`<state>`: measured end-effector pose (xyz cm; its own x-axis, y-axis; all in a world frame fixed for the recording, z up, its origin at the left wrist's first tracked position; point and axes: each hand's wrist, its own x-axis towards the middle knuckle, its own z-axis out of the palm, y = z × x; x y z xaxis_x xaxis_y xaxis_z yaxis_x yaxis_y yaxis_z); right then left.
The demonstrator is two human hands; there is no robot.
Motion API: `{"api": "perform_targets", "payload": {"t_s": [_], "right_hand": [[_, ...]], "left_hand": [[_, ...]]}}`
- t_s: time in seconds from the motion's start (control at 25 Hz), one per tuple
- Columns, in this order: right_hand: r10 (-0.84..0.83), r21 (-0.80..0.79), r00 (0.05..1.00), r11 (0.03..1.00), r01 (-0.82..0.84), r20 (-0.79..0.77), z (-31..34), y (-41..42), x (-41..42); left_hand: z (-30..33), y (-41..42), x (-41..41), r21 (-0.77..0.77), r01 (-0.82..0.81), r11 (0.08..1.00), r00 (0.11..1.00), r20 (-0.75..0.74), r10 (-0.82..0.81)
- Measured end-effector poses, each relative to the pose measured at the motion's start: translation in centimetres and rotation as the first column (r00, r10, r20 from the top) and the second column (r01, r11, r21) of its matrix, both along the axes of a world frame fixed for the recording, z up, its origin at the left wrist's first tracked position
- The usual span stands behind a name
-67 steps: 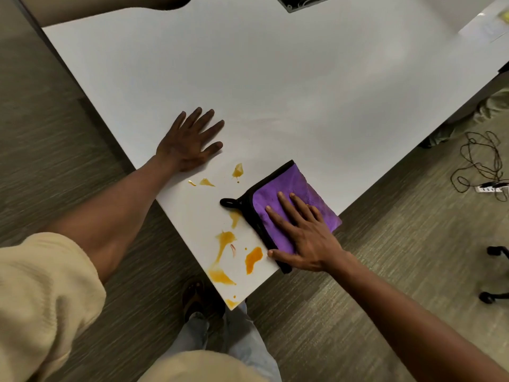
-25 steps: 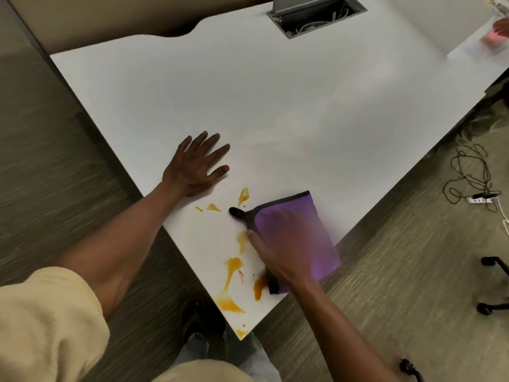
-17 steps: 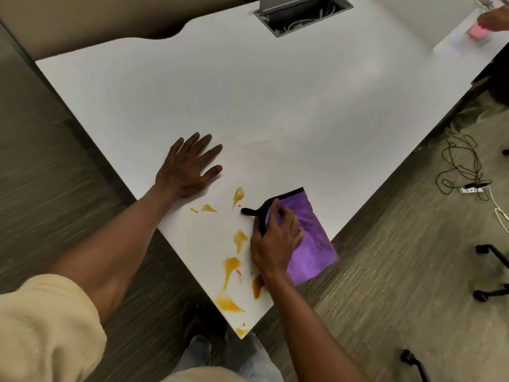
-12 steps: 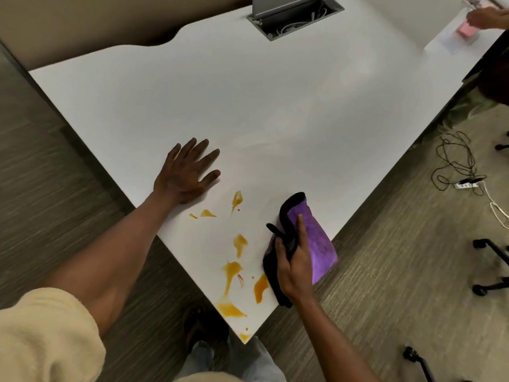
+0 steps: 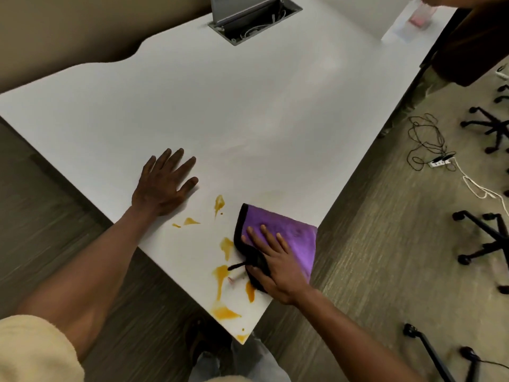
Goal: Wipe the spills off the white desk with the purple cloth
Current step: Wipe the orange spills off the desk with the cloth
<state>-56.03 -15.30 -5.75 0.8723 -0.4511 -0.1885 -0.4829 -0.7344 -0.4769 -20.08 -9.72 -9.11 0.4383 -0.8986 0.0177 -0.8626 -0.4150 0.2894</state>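
Two hands on white tabletop (image 5: 248,111); purple cloth (image 5: 286,238) at its right edge, orange spills (image 5: 220,277) unwiped.

Left hand (image 5: 162,186): flat on the tabletop, palm down, fingers spread, holding nothing. Spills lie between the two hands and run down toward the near corner: about eight separate orange patches and drops counted, the small ones hard to separate. One patch touches the cloth's black-trimmed left edge. Right hand (image 5: 272,263): fingers straight and slightly spread, pressing flat on the one folded cloth, thumb at the bunched black corner; the cloth's right side overhangs the tabletop edge. Far end: one recessed cable box (image 5: 256,26), lid raised, white cables inside. Floor (image 5: 385,257), right: one tangle of black cord (image 5: 425,142), chair bases (image 5: 490,125).
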Motion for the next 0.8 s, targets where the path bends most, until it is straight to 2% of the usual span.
{"api": "perform_targets", "payload": {"t_s": [0.04,0.12,0.28,0.32,0.36,0.48,0.52,0.6,0.68,0.76,0.8], "right_hand": [[-0.021,0.035,1.0,0.999,0.021,0.018,0.1,-0.7,-0.8],[-0.165,0.039,0.986,0.986,0.163,0.034,-0.2,-2.1,-0.7],[-0.507,-0.005,0.861,0.862,0.508,0.044,-1.1,-3.3,4.8],[-0.513,0.021,0.857,0.858,0.513,0.051,-1.0,-2.9,5.2],[-0.453,0.033,0.889,0.892,0.451,0.072,-1.0,-2.3,4.5],[-0.169,0.027,0.975,0.986,0.167,0.146,-0.7,-0.9,-1.2],[-0.176,0.057,0.969,0.984,0.169,0.17,-0.8,-0.8,-2.8],[-0.352,0.133,0.91,0.935,0.33,0.219,-1.6,-1.6,-3.4],[-0.532,0.14,0.81,0.846,0.514,0.247,-1.9,-2.7,-1.5],[-0.595,0.056,0.765,0.797,0.601,0.246,-1.8,-3.1,0.3],[-0.578,0.014,0.782,0.806,0.592,0.234,-1.7,-3.1,0.6]], "left_hand": [[0.0,-0.2,0.1,0.008,0.005,1.0,1.0,0.01,-0.005],[0.0,-0.4,0.1,0.009,0.01,1.0,1.0,0.019,-0.011],[-0.1,-0.5,0.2,0.015,0.006,1.0,1.0,0.022,-0.006],[-0.1,-0.4,0.2,0.017,0.008,1.0,1.0,0.021,-0.009],[-0.1,-0.2,0.2,0.019,0.01,1.0,1.0,0.019,-0.01],[0.0,0.0,0.1,0.025,0.009,1.0,1.0,0.017,-0.009],[0.1,0.0,0.2,0.026,0.004,1.0,1.0,0.017,-0.005],[0.1,-0.3,0.2,0.026,0.003,1.0,1.0,0.023,-0.004],[0.1,-0.3,0.1,0.027,0.0,1.0,0.999,0.033,-0.001],[0.0,-0.3,0.0,0.033,0.006,0.999,0.999,0.035,-0.007],[0.0,-0.2,0.0,0.039,0.007,0.999,0.999,0.033,-0.009]]}}
